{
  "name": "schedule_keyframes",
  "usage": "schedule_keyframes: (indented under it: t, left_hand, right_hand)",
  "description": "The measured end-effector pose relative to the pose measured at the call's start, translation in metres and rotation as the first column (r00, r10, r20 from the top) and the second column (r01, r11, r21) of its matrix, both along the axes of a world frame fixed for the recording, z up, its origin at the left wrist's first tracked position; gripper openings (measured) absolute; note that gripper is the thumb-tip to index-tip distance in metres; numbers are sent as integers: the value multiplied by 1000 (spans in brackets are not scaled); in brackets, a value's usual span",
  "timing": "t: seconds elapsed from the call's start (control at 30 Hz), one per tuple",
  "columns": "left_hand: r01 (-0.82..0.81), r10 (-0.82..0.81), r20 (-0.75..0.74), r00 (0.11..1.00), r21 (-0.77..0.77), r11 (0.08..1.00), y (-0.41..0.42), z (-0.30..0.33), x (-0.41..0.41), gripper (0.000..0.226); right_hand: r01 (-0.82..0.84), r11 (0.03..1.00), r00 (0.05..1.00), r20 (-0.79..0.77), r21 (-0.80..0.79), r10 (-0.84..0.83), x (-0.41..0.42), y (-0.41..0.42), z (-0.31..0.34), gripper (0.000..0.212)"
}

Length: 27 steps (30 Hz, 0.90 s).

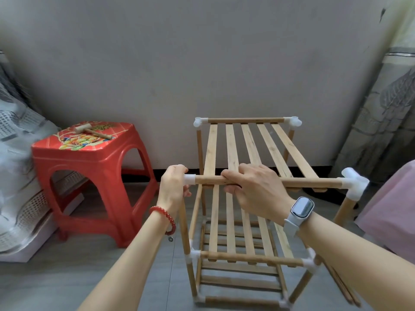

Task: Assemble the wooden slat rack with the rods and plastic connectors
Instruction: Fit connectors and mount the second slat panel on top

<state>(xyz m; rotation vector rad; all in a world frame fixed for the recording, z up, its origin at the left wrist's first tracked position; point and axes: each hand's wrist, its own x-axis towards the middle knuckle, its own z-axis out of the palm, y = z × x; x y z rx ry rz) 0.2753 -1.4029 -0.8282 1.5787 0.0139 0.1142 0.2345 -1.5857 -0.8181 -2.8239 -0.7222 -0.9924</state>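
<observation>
From the head camera, a wooden rack (244, 198) is standing on the grey floor (67, 283) close to the wall (179, 63), with three slatted shelves stacked one above another. The left hand (174, 187) is curling its fingers around the white plastic connector (189, 179) at the near left top corner, covering most of it. The right hand (253, 189) is wrapping around the front top rod (314, 182), fingers over the top and thumb underneath, a little right of that connector. The rod is running level across to another white connector (354, 185) at the near right corner, which is sitting on an upright post (344, 208). The top shelf slats (233, 149) are lying side by side and reaching back to the rear rod (246, 120), which is joining two more white connectors at the far corners.

A red bead bracelet (167, 218) is circling the left wrist, and a pale watch (299, 209) is sitting on the right wrist.

To the left of the rack a red plastic stool (94, 182) is standing well apart from it, and a small wooden mallet (93, 131) is lying on its seat. Patterned grey fabric (20, 164) is filling the left edge, a grey curtain (386, 122) is hanging at the right, and something pink (390, 209) is showing at the right edge; I cannot tell what it is.
</observation>
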Motion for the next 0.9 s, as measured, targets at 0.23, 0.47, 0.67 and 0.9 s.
schedule_keyframes:
  t: [0.23, 0.47, 0.67, 0.9]
  left_hand:
    - [84, -82, -42, 996, 33, 996, 5, 5, 6, 19]
    - [-462, 231, 437, 869, 551, 695, -2, -4, -21, 39]
    - [-438, -413, 611, 676, 783, 441, -61, -9, -45, 47]
    - [-388, -430, 532, 729, 839, 382, -66, -20, -19, 48]
  right_hand:
    - [-37, 999, 997, -61, 24, 39, 8, -1, 1, 30]
    - [133, 985, 990, 37, 112, -138, -18, -41, 10, 44]
    - [717, 611, 685, -180, 334, -706, -42, -134, 24, 33]
    - [566, 476, 793, -602, 673, -91, -51, -121, 16, 32]
